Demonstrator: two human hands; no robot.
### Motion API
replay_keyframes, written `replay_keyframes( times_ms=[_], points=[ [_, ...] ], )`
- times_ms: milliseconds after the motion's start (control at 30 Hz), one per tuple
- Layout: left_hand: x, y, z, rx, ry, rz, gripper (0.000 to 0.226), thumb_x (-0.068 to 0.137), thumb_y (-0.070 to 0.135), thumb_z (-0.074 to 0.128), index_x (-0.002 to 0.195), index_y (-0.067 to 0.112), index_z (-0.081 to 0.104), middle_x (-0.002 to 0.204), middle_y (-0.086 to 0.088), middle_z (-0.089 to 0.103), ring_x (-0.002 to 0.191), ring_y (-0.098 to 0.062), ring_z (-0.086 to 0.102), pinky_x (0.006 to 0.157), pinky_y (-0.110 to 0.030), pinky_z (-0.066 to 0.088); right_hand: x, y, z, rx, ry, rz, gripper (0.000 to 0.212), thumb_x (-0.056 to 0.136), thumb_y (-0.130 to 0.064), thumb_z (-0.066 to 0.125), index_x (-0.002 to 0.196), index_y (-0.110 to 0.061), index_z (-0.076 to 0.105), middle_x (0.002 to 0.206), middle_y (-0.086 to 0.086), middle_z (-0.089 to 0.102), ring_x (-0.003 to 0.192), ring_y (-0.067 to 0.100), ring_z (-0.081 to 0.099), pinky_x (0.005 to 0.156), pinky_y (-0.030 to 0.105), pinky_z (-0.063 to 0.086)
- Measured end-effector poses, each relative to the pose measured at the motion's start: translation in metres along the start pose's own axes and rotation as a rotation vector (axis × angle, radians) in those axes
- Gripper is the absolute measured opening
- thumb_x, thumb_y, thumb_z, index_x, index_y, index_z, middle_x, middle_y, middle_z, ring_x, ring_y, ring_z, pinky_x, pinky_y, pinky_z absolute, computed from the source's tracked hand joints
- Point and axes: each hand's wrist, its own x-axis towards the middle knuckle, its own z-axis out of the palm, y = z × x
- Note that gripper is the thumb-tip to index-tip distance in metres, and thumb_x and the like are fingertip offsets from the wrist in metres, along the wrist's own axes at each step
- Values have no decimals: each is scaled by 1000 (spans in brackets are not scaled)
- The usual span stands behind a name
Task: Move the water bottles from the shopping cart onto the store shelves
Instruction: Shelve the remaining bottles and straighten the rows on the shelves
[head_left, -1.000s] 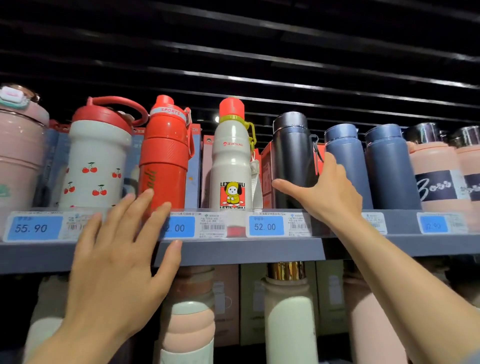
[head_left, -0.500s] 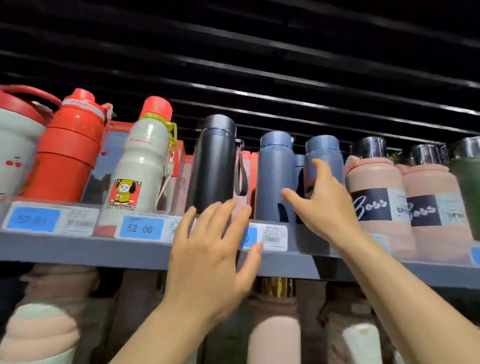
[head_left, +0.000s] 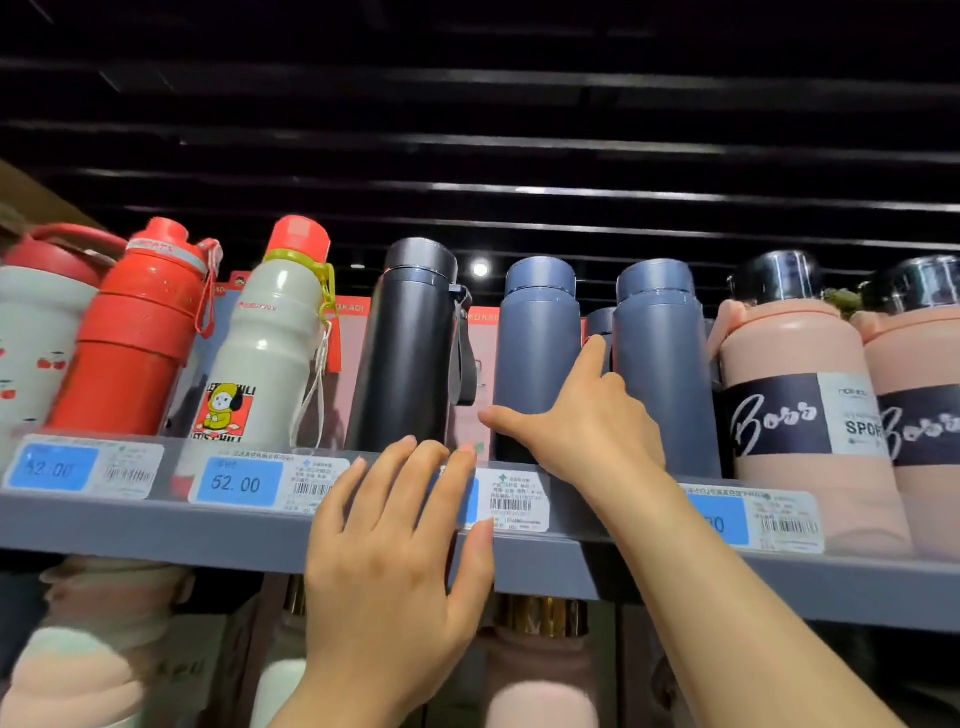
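right hand (head_left: 587, 431): centre frame, fingers splayed around blue bottle (head_left: 537, 358) on shelf (head_left: 156, 530)
left hand (head_left: 395, 561): lower centre, flat and empty, at shelf edge
tip: likely nudge bottle upright, in line with black bottle (head_left: 405, 348)

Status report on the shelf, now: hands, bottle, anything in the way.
Left hand open, fingers spread before the shelf edge. Right hand on the blue bottle, thumb across its front. Black bottle close beside; second blue bottle on the other side.

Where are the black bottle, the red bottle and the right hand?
black bottle (head_left: 402, 358), head view, middle of its body
red bottle (head_left: 132, 353), head view, middle of its body
right hand (head_left: 587, 431), head view, back of the hand
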Motion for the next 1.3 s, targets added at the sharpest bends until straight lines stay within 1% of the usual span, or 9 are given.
replay_keyframes(
  times_ms=[167,267,367,500,633,767,933,1067,1300],
  points=[
    [-2,-1,2,0,-7,-14,48,92,39,36,125,16,62,125,-3,62,121,-25,55,101,-45,38,-5,0,0,-20,27,-31,117,69,-78,61,151,-16,3,135,9,48,117,33,55,84,41,46],
    [-3,-2,3,-1,-6,-20,49,92,40,36,126,16,61,126,-3,62,122,-25,54,102,-45,37,-1,1,1,64,-57,-34,102,70,-62,68,145,-26,9,113,2,60,100,31,62,85,44,52],
    [-4,-2,5,0,21,-8,48,93,40,36,124,15,63,123,-2,63,120,-25,56,100,-44,38,0,1,-2,135,-112,-8,87,70,-48,70,137,-27,19,97,-3,58,90,27,63,81,44,54],
    [-4,-4,7,14,65,13,46,92,39,38,122,15,64,121,-2,64,118,-25,57,100,-43,37,-6,1,-1,55,-31,0,107,66,-61,73,145,-23,12,118,2,56,101,30,61,84,41,51],
    [-4,-3,9,30,83,16,46,92,38,38,121,16,65,121,-3,64,117,-26,58,98,-45,40,-12,-2,2,-94,100,-27,123,62,-81,63,151,-20,3,137,7,42,116,33,55,75,38,41],
    [-3,-4,9,35,91,19,46,92,38,38,121,15,65,121,-4,64,118,-26,58,97,-46,41,-12,-1,3,-83,111,-52,115,68,-79,59,150,-21,2,132,8,49,111,34,58,73,38,39],
    [-3,-4,10,41,93,23,46,91,38,38,121,15,65,121,-5,64,117,-26,58,97,-46,41,-13,2,1,-50,106,-103,99,78,-61,62,148,-25,2,113,4,60,86,29,54,72,35,40],
    [-3,-4,10,48,105,26,46,92,38,38,120,15,65,120,-4,65,116,-26,59,97,-45,39,-15,1,1,-61,130,-98,106,76,-65,65,150,-21,3,121,5,58,101,31,60,70,34,39],
    [-3,-5,4,50,18,35,47,93,38,35,123,13,63,121,-5,63,117,-28,57,98,-46,39,-17,-2,-2,-61,71,-82,86,80,-60,63,141,-18,18,115,7,60,100,33,60,69,35,40]
  ],
)
